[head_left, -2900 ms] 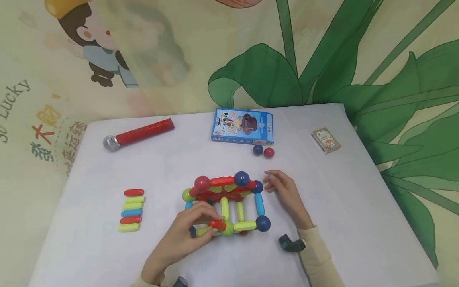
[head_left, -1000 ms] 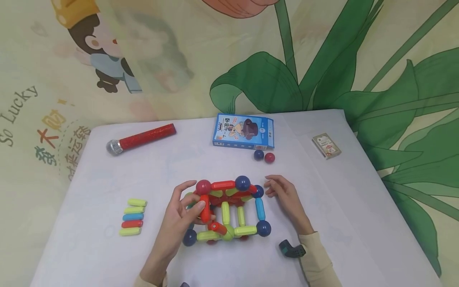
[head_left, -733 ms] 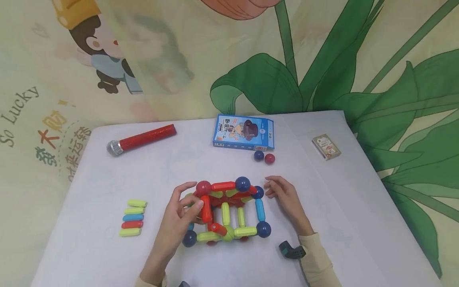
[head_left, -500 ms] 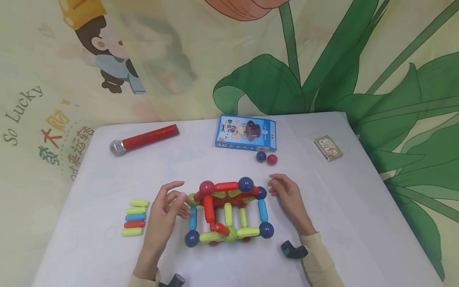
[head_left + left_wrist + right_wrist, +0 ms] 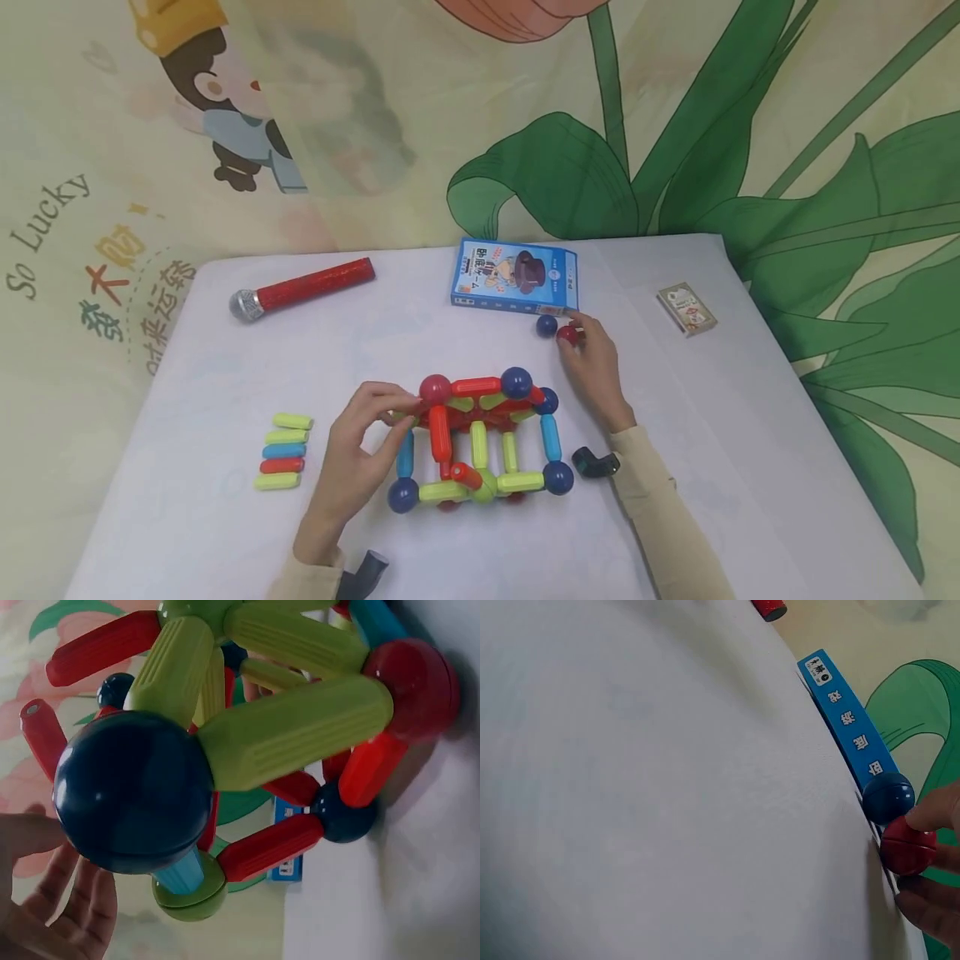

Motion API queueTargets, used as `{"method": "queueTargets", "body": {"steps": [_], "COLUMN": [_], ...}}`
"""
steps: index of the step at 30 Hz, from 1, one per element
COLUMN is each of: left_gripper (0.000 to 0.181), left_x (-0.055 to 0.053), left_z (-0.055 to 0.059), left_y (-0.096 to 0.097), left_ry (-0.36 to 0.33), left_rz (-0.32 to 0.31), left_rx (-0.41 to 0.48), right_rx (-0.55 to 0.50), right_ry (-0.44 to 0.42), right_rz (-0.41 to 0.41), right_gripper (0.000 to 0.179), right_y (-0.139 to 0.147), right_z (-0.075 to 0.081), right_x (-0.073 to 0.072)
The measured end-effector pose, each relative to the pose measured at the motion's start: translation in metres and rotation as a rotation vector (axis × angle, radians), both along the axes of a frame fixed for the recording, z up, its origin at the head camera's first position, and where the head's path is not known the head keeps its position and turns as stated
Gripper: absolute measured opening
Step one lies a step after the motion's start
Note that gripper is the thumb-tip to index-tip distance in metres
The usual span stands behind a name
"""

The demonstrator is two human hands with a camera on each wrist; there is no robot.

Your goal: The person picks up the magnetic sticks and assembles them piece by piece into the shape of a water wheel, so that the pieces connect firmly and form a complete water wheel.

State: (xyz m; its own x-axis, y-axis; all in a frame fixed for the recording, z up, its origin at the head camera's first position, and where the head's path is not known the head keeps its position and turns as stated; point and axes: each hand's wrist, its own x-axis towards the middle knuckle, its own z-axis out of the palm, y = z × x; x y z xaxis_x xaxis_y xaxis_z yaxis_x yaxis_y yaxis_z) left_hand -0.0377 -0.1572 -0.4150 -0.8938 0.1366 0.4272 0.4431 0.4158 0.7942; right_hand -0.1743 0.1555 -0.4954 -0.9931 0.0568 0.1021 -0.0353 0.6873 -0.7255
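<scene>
A frame of magnetic sticks and balls [image 5: 480, 482] stands at the middle front of the table. My left hand [image 5: 356, 450] is at its upper left corner, fingertips at the red corner ball [image 5: 435, 389]; the green ball there is mostly covered. In the left wrist view a dark blue ball [image 5: 135, 791] hides the thumb and index tips, so their grip is unclear. My right hand [image 5: 594, 367] pinches a loose red ball [image 5: 907, 846] between thumb and fingers, beside a loose dark blue ball [image 5: 889, 799]. A red stick [image 5: 440, 433] slopes down from the corner ball.
Several loose sticks [image 5: 283, 451] lie in a column to the left. Behind are a red microphone [image 5: 315, 283] and a blue game box [image 5: 513, 277], close to the loose balls. A small card box [image 5: 686, 308] lies at the right.
My left hand placed a red stick under the corner ball, let go, drew back left, then returned to that corner. My right hand moved away from the frame to the loose red ball and took hold.
</scene>
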Motion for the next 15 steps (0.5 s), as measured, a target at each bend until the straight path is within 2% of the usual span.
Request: {"method": "queueTargets", "body": {"steps": [3,5,7,9,12,15], "left_gripper": [0.052,0.057,0.058,0.056,0.047,0.035], "left_x": [0.0,0.0,-0.001,-0.002,-0.004,-0.005], "left_z": [0.002,0.004,0.006,0.008,0.01,0.009], "left_y": [0.003,0.004,0.006,0.007,0.007,0.008], "left_ry": [0.091,0.146,0.185,0.217,0.24,0.245], "left_rz": [-0.033,-0.043,-0.049,-0.05,-0.048,-0.046], "left_rx": [-0.135,-0.221,-0.282,-0.329,-0.36,-0.364], "right_rx": [-0.023,-0.062,-0.116,-0.17,-0.286,-0.415], "right_ry": [0.001,0.036,0.122,0.244,0.412,0.517], "right_rz": [-0.028,-0.048,-0.049,-0.017,0.132,0.363], "right_gripper": [0.047,0.047,0.046,0.045,0.044,0.04], "right_y": [0.001,0.003,0.005,0.005,-0.006,-0.026], "right_z": [-0.001,0.004,0.015,0.034,0.065,0.089], "right_x": [0.004,0.012,0.024,0.038,0.065,0.097]}}
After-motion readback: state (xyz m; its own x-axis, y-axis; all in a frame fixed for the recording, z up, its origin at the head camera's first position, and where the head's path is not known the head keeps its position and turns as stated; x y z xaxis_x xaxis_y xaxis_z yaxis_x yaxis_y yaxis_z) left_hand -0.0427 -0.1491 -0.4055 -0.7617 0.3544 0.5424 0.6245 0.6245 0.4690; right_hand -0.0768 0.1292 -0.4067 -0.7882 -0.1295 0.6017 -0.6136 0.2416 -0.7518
